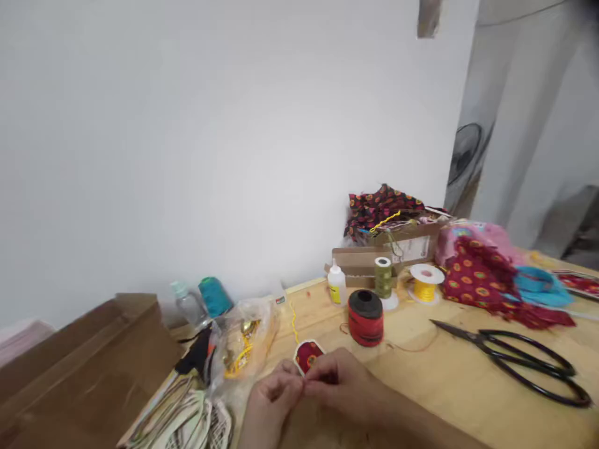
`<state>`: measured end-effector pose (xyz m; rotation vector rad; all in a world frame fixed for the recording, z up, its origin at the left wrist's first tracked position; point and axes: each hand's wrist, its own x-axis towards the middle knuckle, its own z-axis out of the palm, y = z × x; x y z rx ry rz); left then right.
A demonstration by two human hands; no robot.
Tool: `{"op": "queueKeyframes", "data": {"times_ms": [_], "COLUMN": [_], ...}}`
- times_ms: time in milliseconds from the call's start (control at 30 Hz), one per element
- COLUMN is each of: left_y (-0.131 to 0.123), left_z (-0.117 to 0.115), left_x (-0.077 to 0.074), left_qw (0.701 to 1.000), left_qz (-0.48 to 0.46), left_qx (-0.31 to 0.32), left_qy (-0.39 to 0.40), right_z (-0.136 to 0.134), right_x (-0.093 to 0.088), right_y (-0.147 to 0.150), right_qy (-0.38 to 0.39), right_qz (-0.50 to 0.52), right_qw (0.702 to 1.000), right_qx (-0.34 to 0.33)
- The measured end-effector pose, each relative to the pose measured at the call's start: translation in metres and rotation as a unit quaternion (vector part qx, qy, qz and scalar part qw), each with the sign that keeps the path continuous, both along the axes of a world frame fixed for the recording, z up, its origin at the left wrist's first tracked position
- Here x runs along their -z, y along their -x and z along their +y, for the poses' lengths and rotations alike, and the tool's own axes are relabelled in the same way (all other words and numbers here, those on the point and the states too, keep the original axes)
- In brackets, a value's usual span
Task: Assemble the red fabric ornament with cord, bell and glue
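Observation:
A small red patterned fabric piece (307,354) with a cream border lies low in the middle of the view, a twisted yellow cord (294,321) running from its far end. My left hand (276,396) is closed, thumb and fingers pinched at the near edge of this piece. From the other side my right hand (346,383) pinches the same edge, its fingertips meeting those of the left. Whether a needle or thread sits between the fingertips is too small to make out. Just beyond the right hand stands a red thread spool (365,321) with a black top.
Large black-handled scissors (505,355) lie at right. Behind stand a white glue bottle (336,284), an olive thread spool (383,279) and a yellow cord spool (424,287). Red patterned cloth (477,277) is heaped right. A plastic bag (253,318) and a cardboard box (107,374) are left.

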<state>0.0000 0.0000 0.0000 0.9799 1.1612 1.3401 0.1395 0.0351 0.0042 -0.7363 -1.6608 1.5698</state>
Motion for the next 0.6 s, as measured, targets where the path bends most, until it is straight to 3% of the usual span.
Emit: {"op": "queueKeyframes", "data": {"times_ms": [267, 467, 600], "left_y": [0.0018, 0.0032, -0.0015], "left_z": [0.0006, 0.0022, -0.0011], "left_x": [-0.0001, 0.0013, -0.0017], "left_qw": [1.0, 0.998, 0.998], "left_qz": [0.003, -0.025, -0.04], "left_qx": [-0.005, 0.049, 0.044], "left_qy": [-0.018, -0.017, -0.011], "right_z": [0.0033, 0.0024, 0.0022], "right_x": [-0.0007, -0.0029, -0.0026], "right_y": [-0.0032, -0.003, -0.0037], "right_qy": [-0.037, -0.022, -0.02], "right_qz": [0.011, 0.006, 0.011], "right_qw": [0.999, 1.0, 1.0], "right_qx": [-0.023, -0.019, -0.019]}}
